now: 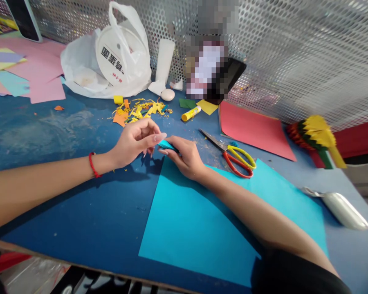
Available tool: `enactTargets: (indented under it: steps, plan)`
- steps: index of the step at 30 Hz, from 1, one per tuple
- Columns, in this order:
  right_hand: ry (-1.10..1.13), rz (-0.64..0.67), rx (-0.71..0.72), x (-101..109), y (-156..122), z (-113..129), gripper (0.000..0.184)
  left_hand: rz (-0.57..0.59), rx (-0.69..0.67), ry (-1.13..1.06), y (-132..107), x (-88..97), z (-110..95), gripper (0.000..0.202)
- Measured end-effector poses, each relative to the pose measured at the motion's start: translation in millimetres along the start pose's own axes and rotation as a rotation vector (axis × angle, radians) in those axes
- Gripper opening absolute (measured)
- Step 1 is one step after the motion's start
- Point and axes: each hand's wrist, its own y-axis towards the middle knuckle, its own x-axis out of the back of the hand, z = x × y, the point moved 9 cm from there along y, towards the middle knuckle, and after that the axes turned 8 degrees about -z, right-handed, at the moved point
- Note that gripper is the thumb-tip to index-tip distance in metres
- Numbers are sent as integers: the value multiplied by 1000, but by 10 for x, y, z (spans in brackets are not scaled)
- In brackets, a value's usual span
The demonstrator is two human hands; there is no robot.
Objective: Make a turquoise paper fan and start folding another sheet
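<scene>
A small folded piece of blue paper (pixel 167 144) is held above the table, between my two hands. My right hand (pixel 186 156) pinches it between thumb and fingers, hiding part of it. At the paper's left end, my left hand (pixel 140 141) has its thumb and fingertips closed, with the other fingers curled. Beneath my right hand and forearm lies a large sheet of blue paper (pixel 190 220), with a cut-in notch along its far edge. Scissors (pixel 230 153) with one red and one yellow handle rest partly on that sheet, blades pointing away to the left.
Yellow and orange paper scraps (pixel 141 109) lie beyond my hands, near a glue stick (pixel 191 114). Farther back are a white plastic bag (pixel 79 77) and a dark phone (pixel 233 77). Red paper (pixel 254 128), a paper flower (pixel 317 136) and a white case (pixel 345 208) are at right.
</scene>
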Motion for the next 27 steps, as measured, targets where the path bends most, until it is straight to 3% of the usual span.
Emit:
enactTargets:
  steps: [7,13,19,23,27]
  plan:
    - [101,13,-39,24,25,-12,43,-37,-78,-9,-46,-13,-83,39]
    - [44,29,-79,-15,20,-49,48,-141,91,-81,-109,-4,84,35]
    - [29,71,-108,-65,10,-10,49,-136,122,-128,-104,-6,137,30]
    - [168,103,-263,-120,-23,-35,50,-160,175,-195,-83,4,168,34]
    - [391,52,-425,-155,-40,-77,56,-195,196,-219,-69,29,211,40]
